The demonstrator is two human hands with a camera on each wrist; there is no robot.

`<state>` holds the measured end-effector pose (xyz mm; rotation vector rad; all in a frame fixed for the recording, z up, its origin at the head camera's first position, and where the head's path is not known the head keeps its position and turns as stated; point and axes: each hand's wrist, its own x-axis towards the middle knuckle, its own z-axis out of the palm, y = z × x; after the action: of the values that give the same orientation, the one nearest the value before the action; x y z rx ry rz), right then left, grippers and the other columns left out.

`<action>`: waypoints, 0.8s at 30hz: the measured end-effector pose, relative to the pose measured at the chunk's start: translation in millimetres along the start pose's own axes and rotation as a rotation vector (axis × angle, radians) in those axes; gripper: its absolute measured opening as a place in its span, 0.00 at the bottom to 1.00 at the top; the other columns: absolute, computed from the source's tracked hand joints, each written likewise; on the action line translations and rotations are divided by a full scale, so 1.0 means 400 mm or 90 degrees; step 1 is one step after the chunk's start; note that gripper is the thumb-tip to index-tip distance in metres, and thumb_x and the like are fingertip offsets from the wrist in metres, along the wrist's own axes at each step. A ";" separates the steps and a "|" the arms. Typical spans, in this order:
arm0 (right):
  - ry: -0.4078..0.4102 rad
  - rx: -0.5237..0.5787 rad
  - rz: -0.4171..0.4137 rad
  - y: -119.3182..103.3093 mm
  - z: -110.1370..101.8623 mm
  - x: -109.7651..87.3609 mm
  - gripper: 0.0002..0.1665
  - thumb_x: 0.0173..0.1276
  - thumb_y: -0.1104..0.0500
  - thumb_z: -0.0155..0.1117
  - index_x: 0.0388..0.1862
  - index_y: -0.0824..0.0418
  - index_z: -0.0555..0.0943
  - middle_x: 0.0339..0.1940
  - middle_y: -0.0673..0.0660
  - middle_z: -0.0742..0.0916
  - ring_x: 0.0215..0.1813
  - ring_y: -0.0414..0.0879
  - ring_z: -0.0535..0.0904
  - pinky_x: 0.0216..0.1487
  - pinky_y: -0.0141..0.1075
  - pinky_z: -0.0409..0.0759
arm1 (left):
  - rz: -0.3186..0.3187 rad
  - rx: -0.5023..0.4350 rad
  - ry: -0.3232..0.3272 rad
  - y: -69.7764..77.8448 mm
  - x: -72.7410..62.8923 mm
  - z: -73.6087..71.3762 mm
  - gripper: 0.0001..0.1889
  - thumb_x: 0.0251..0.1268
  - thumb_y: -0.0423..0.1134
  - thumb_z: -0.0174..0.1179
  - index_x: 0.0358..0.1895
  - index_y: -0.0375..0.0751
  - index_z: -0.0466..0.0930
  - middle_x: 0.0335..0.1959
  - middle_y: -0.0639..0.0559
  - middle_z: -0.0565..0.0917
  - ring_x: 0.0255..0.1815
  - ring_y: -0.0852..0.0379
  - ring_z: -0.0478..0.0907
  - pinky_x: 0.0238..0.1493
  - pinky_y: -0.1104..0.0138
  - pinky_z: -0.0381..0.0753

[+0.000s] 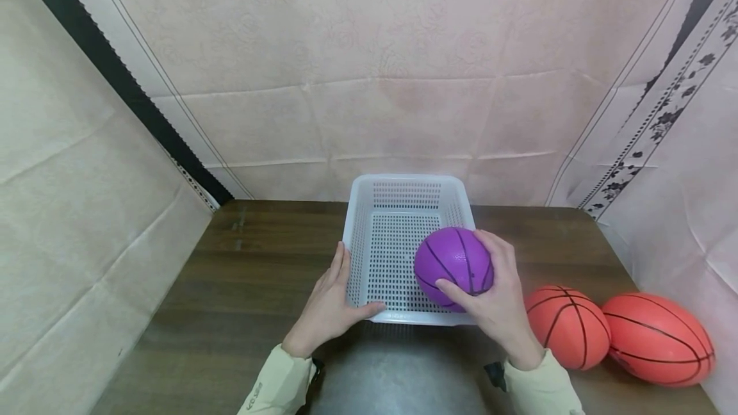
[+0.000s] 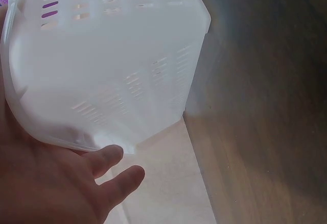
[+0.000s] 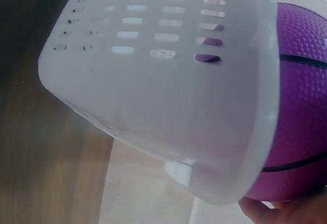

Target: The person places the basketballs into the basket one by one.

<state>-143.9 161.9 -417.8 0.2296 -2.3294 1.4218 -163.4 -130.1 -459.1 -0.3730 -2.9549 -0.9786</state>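
A purple ball (image 1: pixel 452 268) with black lines is in the right near part of a white perforated plastic basket (image 1: pixel 398 317). My right hand (image 1: pixel 498 290) grips it, thumb on the near face and fingers round its right side. In the right wrist view, purple ball (image 3: pixel 304 106) shows beyond the basket's wall (image 3: pixel 153 91), with fingertips under it at the lower right. My left hand (image 1: pixel 331 306) touches the basket's near left corner. Its thumb lies at the near rim, and its fingers extend along the left side, close to the wall (image 2: pixel 102 55) in the left wrist view.
Two orange balls with black lines, a rounder one (image 1: pixel 567 327) and a larger one (image 1: pixel 660 338), sit side by side right of my right forearm. The brown wooden table (image 1: pixel 230 312) is bordered by pale cloth (image 1: pixel 375 114) at the back and both sides.
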 end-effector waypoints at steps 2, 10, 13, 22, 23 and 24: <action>-0.004 -0.003 -0.002 0.003 0.004 0.002 0.56 0.45 0.48 0.83 0.72 0.38 0.63 0.68 0.48 0.67 0.61 0.53 0.70 0.46 0.55 0.80 | 0.001 0.002 0.000 0.000 0.000 0.000 0.67 0.44 0.77 0.61 0.78 0.41 0.37 0.78 0.58 0.30 0.75 0.40 0.49 0.69 0.44 0.54; -0.027 -0.027 0.002 0.010 0.017 0.011 0.56 0.44 0.42 0.82 0.72 0.35 0.62 0.68 0.48 0.65 0.61 0.53 0.69 0.46 0.58 0.80 | 0.001 0.000 0.004 -0.002 -0.001 0.001 0.66 0.44 0.76 0.63 0.78 0.42 0.37 0.79 0.59 0.31 0.75 0.40 0.50 0.69 0.44 0.55; -0.033 -0.035 0.003 0.014 0.021 0.014 0.56 0.44 0.41 0.82 0.72 0.36 0.62 0.68 0.48 0.65 0.62 0.54 0.69 0.47 0.57 0.80 | 0.002 -0.001 0.003 -0.001 -0.001 0.001 0.66 0.44 0.75 0.63 0.78 0.42 0.37 0.79 0.59 0.32 0.75 0.40 0.50 0.68 0.44 0.56; -0.036 -0.052 0.005 0.023 0.039 0.020 0.57 0.44 0.40 0.82 0.72 0.41 0.64 0.69 0.50 0.65 0.61 0.56 0.69 0.48 0.59 0.78 | 0.005 0.008 -0.001 0.000 -0.002 -0.001 0.67 0.44 0.78 0.60 0.78 0.42 0.34 0.78 0.59 0.30 0.75 0.41 0.49 0.69 0.44 0.55; -0.035 -0.054 0.005 0.024 0.042 0.021 0.57 0.44 0.40 0.82 0.72 0.42 0.64 0.69 0.50 0.65 0.61 0.56 0.69 0.49 0.59 0.78 | 0.005 0.010 -0.002 0.000 -0.002 -0.002 0.67 0.45 0.78 0.59 0.78 0.42 0.34 0.78 0.59 0.30 0.75 0.41 0.49 0.69 0.44 0.54; -0.035 -0.057 0.004 0.025 0.044 0.021 0.57 0.43 0.40 0.82 0.72 0.42 0.64 0.69 0.50 0.65 0.61 0.56 0.69 0.49 0.59 0.77 | 0.004 0.013 -0.003 0.001 -0.002 -0.002 0.67 0.45 0.78 0.59 0.78 0.42 0.34 0.78 0.59 0.29 0.75 0.41 0.49 0.69 0.44 0.54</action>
<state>-159.4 151.5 -429.5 0.2378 -2.4337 1.3258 -162.6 -130.6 -458.3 -0.3859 -2.9636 -0.9484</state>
